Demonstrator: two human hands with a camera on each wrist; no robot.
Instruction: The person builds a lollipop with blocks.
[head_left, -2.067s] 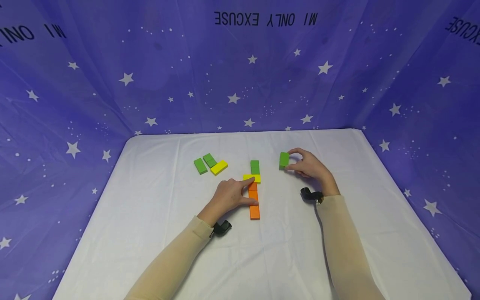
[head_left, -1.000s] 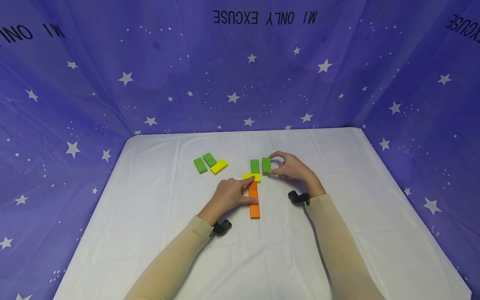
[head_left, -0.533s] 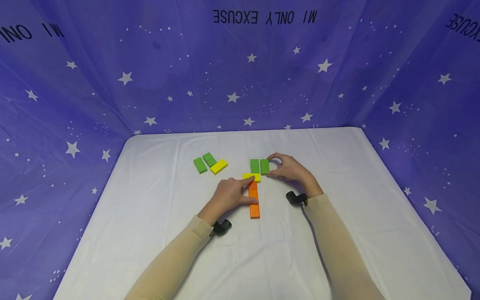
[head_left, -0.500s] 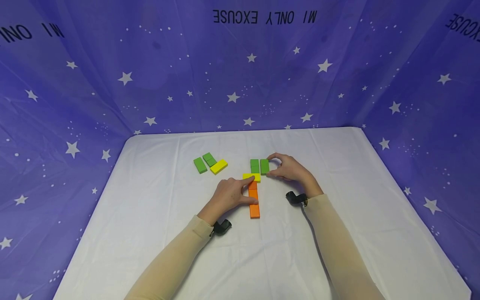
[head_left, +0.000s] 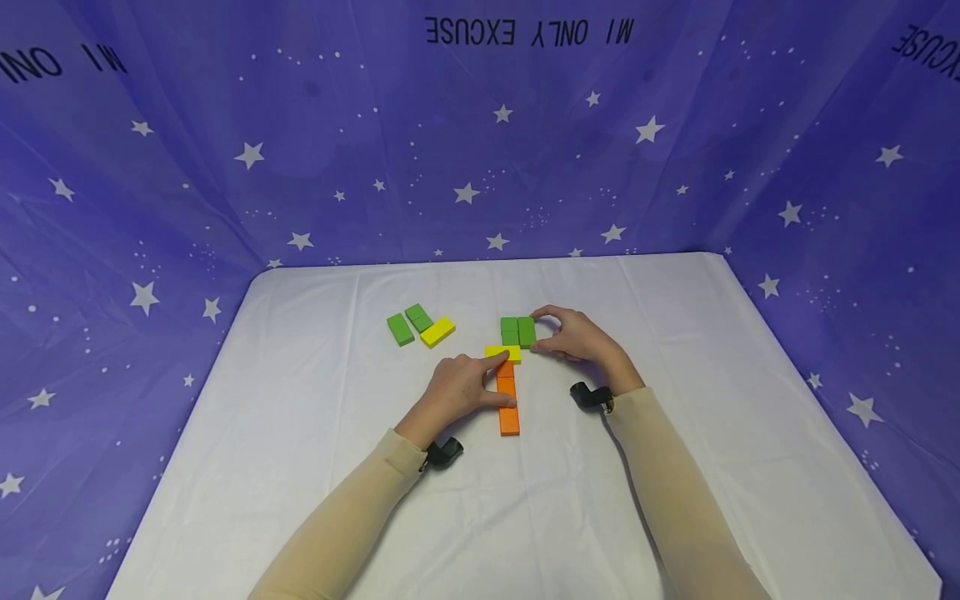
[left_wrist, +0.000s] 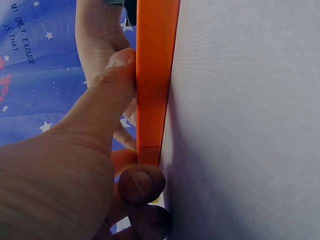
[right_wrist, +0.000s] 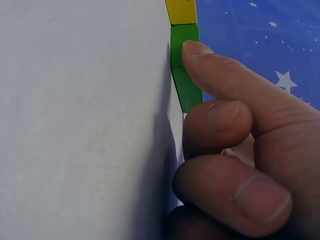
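In the head view, my right hand (head_left: 587, 340) pinches a green block (head_left: 527, 331) by its far and near ends, with thumb and forefinger. This block lies alongside two short green pieces (head_left: 509, 331) and appears to touch them. A yellow block (head_left: 492, 353) sits crosswise just below, and a column of orange blocks (head_left: 509, 422) runs down from it. My left hand (head_left: 456, 387) presses with its forefinger on the yellow block and its thumb on the orange column. In the right wrist view the thumb (right_wrist: 220, 70) is against the green block (right_wrist: 177, 47).
Left of the column lie a green block (head_left: 401, 330), a pair of short green pieces (head_left: 419, 317) and a yellow block (head_left: 438, 332). A white cloth (head_left: 585, 517) covers the table. Purple starred curtains (head_left: 405, 150) stand at the back and sides.
My right hand has slid the green block leftward, from well right of the column up against the short green pieces. The left hand stays on the yellow and orange blocks.
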